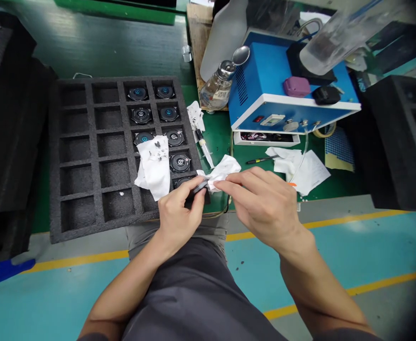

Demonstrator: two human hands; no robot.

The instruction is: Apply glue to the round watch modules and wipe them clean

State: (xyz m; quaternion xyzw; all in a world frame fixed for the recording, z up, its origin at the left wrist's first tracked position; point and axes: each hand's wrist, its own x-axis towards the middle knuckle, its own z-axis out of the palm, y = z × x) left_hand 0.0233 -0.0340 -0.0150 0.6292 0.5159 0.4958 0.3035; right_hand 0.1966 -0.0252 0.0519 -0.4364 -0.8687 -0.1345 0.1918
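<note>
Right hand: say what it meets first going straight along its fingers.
The right hand would likely meet the crumpled white cloth at its fingertips first, then the small dark part in the left hand; depth is unclear.

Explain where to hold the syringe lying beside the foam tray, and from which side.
Pinch the barrel of the syringe around its middle, coming from above on the right. It lies slanted on the green mat, with a tissue at its upper end and the foam tray close on its left, so the right is freer.

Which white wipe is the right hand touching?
The crumpled wipe at the foam tray's corner, under the right hand; the black-speckled wipe lies apart on the tray.
</note>
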